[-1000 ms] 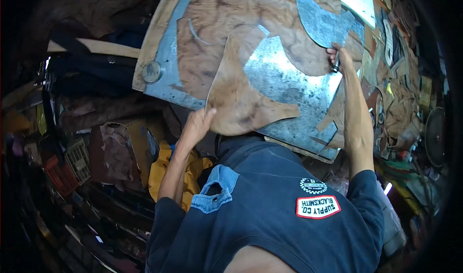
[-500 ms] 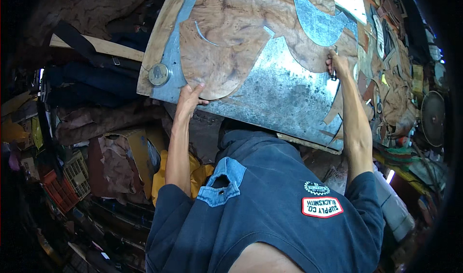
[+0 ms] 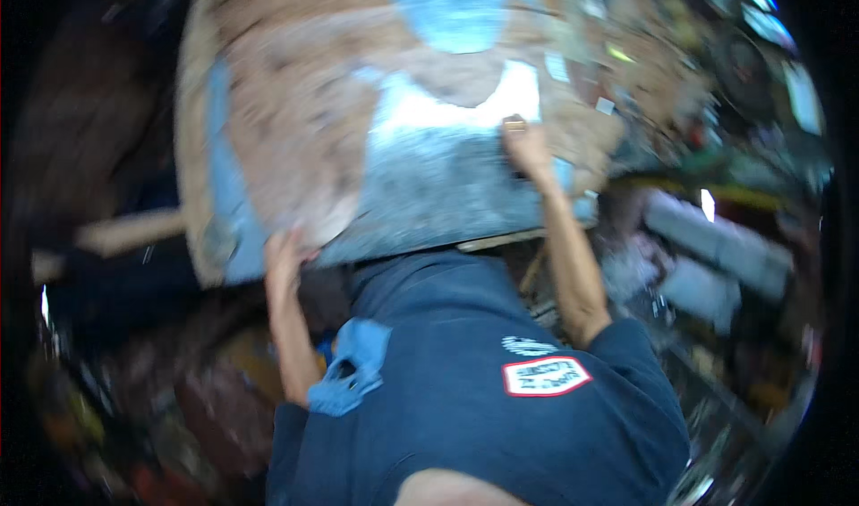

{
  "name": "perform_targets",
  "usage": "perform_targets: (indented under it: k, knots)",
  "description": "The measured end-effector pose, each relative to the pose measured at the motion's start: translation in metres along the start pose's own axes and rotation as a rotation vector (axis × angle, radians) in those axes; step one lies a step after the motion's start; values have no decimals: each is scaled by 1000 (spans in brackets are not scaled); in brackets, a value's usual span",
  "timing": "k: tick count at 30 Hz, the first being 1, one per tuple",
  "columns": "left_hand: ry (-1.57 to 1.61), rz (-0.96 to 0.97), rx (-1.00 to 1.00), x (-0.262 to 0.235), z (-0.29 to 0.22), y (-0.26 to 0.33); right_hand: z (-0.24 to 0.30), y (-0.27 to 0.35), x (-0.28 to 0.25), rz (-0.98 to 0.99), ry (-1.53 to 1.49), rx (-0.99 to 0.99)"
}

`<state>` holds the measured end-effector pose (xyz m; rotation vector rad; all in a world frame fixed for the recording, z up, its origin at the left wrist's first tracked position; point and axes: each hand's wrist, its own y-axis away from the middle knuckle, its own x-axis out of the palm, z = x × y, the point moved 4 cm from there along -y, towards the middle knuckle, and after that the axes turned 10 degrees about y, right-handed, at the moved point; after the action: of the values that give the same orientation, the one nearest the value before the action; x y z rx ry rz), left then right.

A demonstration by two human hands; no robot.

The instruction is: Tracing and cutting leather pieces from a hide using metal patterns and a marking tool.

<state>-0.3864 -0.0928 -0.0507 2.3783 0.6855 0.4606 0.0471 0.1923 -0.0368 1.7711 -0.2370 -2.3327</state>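
A large brown leather piece (image 3: 295, 103) with curved cut-outs lies on a metal-topped board (image 3: 438, 184) in front of me. My left hand (image 3: 284, 255) is at its rounded near corner, thumb over the leather and fingers closed at its edge. Farther right, my right hand (image 3: 526, 148) is closed over the bare metal, below the curved cut-out. It holds a short dark-handled tool, clearer in the earlier frame; its tip is lost in blur now. Bright metal shows just beyond this hand.
A round tin (image 3: 219, 238) sits at the board's near left corner. Brown scraps (image 3: 586, 135) and other blurred bits lie on the right. White blocks (image 3: 716, 238) are at the lower right. A pale plank (image 3: 130, 230) sticks out at the left.
The whole view has shifted and blurred, with the board now farther left. My right hand has come nearer to me along the board, and bare metal shows beyond it. My left hand keeps its place.
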Motion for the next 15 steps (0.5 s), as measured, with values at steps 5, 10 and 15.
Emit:
perform_targets:
  k: [5, 10, 15]
  knots:
    - [46, -251, 44, 35, -13, 27, 15, 22, -29, -146, -371, -54]
    - [-70, -315, -30, 48, -27, 44, -7, 15, -71, -177, -311, -56]
    - [-890, -555, 135, 68, -63, 38, -47, -25, -86, -199, -157, -58]
